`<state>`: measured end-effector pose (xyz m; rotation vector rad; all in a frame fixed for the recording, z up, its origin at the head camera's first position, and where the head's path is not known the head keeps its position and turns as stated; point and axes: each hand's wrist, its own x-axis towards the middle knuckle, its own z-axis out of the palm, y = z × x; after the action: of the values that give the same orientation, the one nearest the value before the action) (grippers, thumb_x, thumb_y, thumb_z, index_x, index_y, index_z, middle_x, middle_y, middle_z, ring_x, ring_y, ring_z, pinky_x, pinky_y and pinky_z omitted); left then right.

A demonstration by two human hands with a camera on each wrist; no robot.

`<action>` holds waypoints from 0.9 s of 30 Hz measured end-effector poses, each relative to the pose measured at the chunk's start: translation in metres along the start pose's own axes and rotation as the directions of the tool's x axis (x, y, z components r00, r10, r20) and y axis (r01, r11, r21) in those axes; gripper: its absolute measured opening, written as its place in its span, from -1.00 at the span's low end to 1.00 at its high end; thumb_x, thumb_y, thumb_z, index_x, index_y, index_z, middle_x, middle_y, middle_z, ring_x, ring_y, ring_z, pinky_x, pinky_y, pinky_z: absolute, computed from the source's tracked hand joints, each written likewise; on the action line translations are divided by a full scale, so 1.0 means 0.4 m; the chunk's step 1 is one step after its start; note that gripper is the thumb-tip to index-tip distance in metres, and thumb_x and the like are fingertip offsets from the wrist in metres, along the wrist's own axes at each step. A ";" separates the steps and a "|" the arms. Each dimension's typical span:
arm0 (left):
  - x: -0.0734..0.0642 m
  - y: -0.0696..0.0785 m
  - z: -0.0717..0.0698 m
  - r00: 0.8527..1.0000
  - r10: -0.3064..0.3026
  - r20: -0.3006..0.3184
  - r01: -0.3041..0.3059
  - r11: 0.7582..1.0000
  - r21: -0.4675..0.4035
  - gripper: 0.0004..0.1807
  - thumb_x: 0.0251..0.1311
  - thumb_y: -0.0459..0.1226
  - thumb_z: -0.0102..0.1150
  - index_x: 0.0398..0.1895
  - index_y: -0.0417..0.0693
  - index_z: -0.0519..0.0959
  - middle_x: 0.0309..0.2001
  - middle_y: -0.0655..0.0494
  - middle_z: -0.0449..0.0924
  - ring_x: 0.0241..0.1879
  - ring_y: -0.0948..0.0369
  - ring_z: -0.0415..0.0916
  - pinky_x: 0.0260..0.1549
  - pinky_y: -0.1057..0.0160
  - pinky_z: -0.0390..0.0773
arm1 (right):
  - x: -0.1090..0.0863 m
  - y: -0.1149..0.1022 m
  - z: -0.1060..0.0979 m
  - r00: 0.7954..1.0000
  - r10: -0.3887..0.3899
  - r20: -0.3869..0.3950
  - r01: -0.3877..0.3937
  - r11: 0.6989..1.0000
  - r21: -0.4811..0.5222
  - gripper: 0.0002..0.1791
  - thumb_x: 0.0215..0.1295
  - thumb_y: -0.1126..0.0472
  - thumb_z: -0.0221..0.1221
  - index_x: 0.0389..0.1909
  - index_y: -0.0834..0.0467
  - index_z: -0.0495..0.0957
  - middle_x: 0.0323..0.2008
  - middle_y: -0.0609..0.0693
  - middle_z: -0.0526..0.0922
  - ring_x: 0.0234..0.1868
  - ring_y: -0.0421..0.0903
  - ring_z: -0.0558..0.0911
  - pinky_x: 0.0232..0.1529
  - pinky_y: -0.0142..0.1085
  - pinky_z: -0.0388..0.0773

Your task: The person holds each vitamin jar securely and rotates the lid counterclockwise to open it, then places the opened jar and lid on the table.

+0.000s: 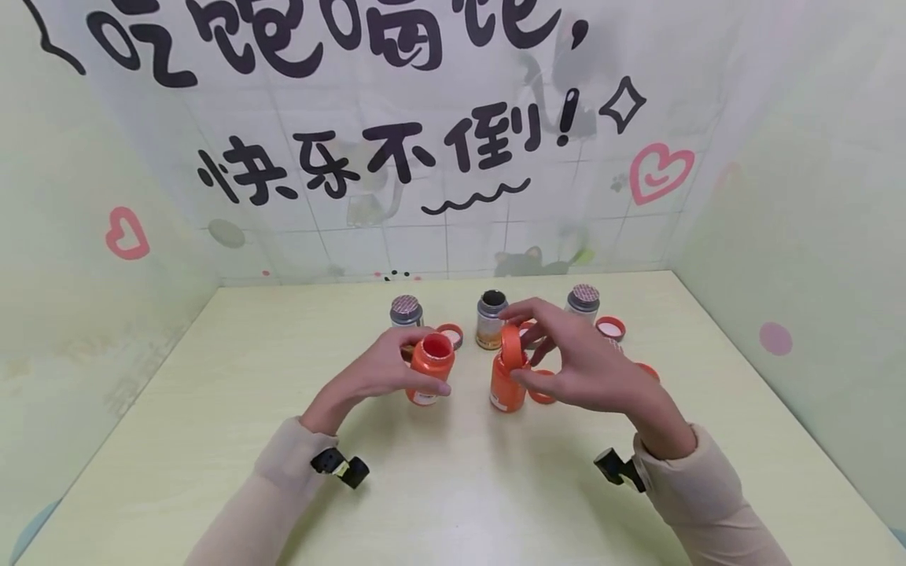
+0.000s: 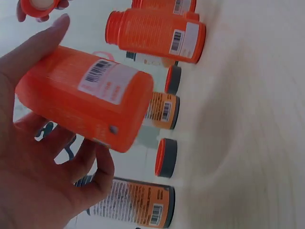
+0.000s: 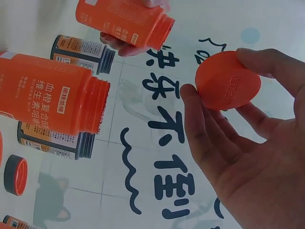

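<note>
An uncapped orange bottle (image 1: 433, 355) is gripped by my left hand (image 1: 382, 365), thumb on the near side and fingers behind; the left wrist view shows its base raised off the table. In my right hand (image 1: 583, 365) I hold an orange screw cap (image 3: 228, 80) by its rim, between thumb and fingers. That cap is above and partly in front of a second orange bottle (image 1: 507, 391), which stands upright on the table. The right wrist view shows this bottle's threaded neck (image 3: 95, 106) bare, with a gap between it and the cap.
Behind the hands stand grey-necked bottles: a left one with a patterned top (image 1: 406, 307), an uncapped middle one (image 1: 491, 322), and a right one with a patterned top (image 1: 583, 299). Loose caps lie about, including one (image 1: 450, 336) between bottles and one (image 1: 611, 328) at right.
</note>
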<state>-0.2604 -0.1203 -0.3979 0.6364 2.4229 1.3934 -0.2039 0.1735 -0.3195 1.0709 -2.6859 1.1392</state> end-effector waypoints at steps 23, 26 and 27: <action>-0.005 -0.065 -0.081 0.962 -0.058 0.268 0.021 0.990 0.136 -0.25 -0.14 -0.24 0.53 0.23 0.10 0.47 0.13 0.13 0.55 0.15 0.09 0.47 0.12 0.02 0.52 | 0.037 -0.004 0.113 0.980 -0.024 -0.197 0.022 1.000 -0.009 -0.28 0.04 0.32 0.44 0.28 0.07 0.44 0.18 -0.06 0.52 0.12 -0.14 0.59 -0.01 -0.23 0.68; -0.026 -0.055 -0.127 0.948 -0.065 0.311 0.026 0.991 0.131 -0.06 -0.11 -0.19 0.51 0.42 0.05 0.29 0.31 0.08 0.43 0.30 0.01 0.37 0.19 -0.12 0.47 | 0.045 -0.009 0.131 0.977 -0.042 -0.210 0.030 0.998 -0.061 -0.29 0.02 0.29 0.44 0.25 0.12 0.43 0.17 -0.05 0.51 0.09 -0.15 0.58 -0.04 -0.27 0.68; -0.036 -0.050 -0.146 0.949 -0.072 0.308 0.032 0.990 0.134 -0.03 -0.09 -0.17 0.50 0.46 0.06 0.24 0.34 0.06 0.40 0.32 -0.01 0.35 0.21 -0.16 0.45 | 0.049 -0.012 0.138 0.976 -0.046 -0.214 0.030 0.997 -0.078 -0.29 0.01 0.29 0.44 0.24 0.14 0.44 0.16 -0.04 0.50 0.09 -0.14 0.58 -0.05 -0.28 0.69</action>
<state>-0.2785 -0.1799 -0.3857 0.7545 2.2672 1.0326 -0.2038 0.1243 -0.3513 0.9246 -2.5086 1.0720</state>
